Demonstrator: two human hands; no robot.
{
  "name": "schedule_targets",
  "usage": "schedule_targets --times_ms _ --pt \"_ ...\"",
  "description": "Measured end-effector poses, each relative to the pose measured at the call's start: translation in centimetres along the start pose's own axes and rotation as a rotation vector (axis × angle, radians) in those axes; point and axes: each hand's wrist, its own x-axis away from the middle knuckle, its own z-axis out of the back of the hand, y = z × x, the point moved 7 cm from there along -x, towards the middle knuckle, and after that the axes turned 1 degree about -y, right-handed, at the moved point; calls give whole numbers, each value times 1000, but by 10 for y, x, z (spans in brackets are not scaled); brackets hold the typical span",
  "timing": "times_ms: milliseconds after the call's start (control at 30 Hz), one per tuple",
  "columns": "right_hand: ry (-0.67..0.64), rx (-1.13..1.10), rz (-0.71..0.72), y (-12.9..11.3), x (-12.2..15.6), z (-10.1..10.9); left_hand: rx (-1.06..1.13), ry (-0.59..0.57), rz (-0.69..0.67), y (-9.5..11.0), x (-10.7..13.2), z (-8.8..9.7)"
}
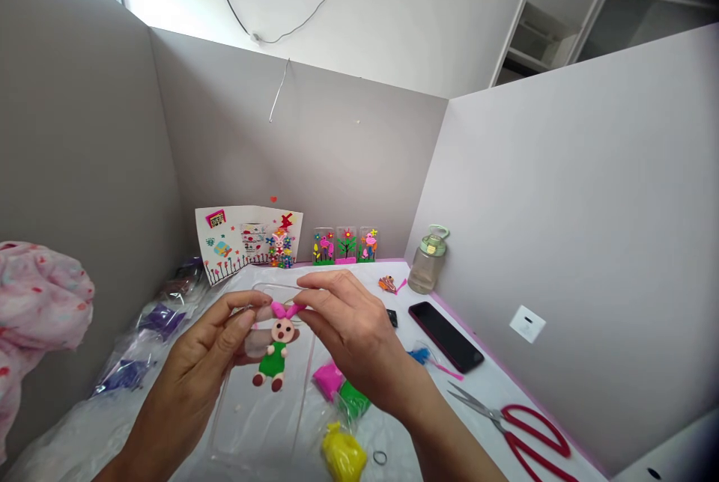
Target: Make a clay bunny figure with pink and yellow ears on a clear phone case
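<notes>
My left hand (pixel 210 351) grips the clear case (pixel 261 426); my right hand (pixel 359 325) pinches a pink ear (pixel 293 310). Light pressure advised.

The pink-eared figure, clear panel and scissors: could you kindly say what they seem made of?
Pink-eared figure: probably matte modelling clay, given its rounded parts.
Clear panel: likely plastic, smooth and transparent.
Scissors: grey blades with sheen, apparently metal; red handles, perhaps plastic.
</notes>
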Motion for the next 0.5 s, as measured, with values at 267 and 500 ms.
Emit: schedule_targets --times_ms 267,500 --pt "20 1 14 -4 -3 2 34 26 9 0 0 1" --pt "39 2 0 -3 -2 -1 41 70 -32 4 1 2"
